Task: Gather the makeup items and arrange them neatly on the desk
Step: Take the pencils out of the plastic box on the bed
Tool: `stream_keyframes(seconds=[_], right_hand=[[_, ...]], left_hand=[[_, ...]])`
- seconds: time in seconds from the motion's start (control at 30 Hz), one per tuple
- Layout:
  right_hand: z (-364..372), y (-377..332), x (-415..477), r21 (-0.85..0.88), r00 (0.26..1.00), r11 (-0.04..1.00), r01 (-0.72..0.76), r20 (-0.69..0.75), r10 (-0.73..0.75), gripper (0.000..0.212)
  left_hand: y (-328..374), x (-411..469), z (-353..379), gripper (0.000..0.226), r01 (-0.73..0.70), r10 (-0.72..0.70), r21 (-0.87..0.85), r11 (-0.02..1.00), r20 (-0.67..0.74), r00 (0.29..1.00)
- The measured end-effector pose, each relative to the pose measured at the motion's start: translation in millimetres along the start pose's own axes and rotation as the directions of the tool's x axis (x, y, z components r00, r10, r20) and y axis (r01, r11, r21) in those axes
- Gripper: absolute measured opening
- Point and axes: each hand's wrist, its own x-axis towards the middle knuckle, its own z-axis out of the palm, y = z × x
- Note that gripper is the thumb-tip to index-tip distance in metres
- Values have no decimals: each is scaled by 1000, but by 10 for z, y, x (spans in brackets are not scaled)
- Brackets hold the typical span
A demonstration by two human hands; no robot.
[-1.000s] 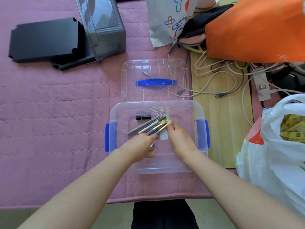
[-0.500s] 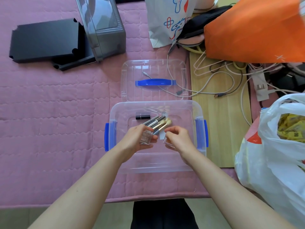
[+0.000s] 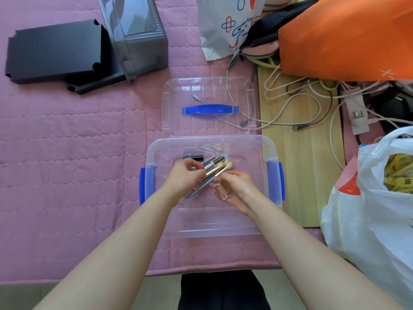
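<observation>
A clear plastic box [image 3: 223, 229] with blue latches stands on the pink quilted cover. Inside it lie a bundle of makeup brushes [image 3: 220, 166] and a black lipstick tube [image 3: 193, 156]. My left hand [image 3: 184, 179] is curled over the brush handles; a clear glass bottle [image 3: 197, 187] shows just under its palm. My right hand [image 3: 237, 184] holds a small clear bottle of beige liquid [image 3: 223, 191] beside the brushes, palm turned up.
The box's clear lid [image 3: 207, 95] with a blue handle lies behind it. Black trays [image 3: 53, 50] and a grey container [image 3: 138, 34] sit at back left. Cables [image 3: 290, 104], an orange bag [image 3: 348, 36] and a white plastic bag [image 3: 380, 209] crowd the right.
Both hands rose from the box floor, each with a small bottle. My left hand then moved up onto the brush bundle, and the right hand turned its bottle palm up.
</observation>
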Motion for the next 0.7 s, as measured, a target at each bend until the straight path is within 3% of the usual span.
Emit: stream_keyframes(seconds=[0.13,0.3,0.47,0.6,0.7], right_hand=[[70,-11,71,-39,996,999,30,-81,-33,14],[217,-36,182,-193,973,973,124,-171,-157,11],[342,-126,291,-404,922,896,182,-247,-299,17],[308,-31,372,-569,919,815,110,-254,-301,17],[261,28,366,-598,908,799,65,-297,-296,14]], left_hand=[[-22,108,40,11,35,-25,92,995,-105,994],[-71,155,69,20,61,113,509,859,-303,946],[-213,244,109,40,18,223,726,688,-235,946],[-250,290,148,25,57,191,765,642,-232,954],[-259,322,170,11,97,164,777,622,-250,954]])
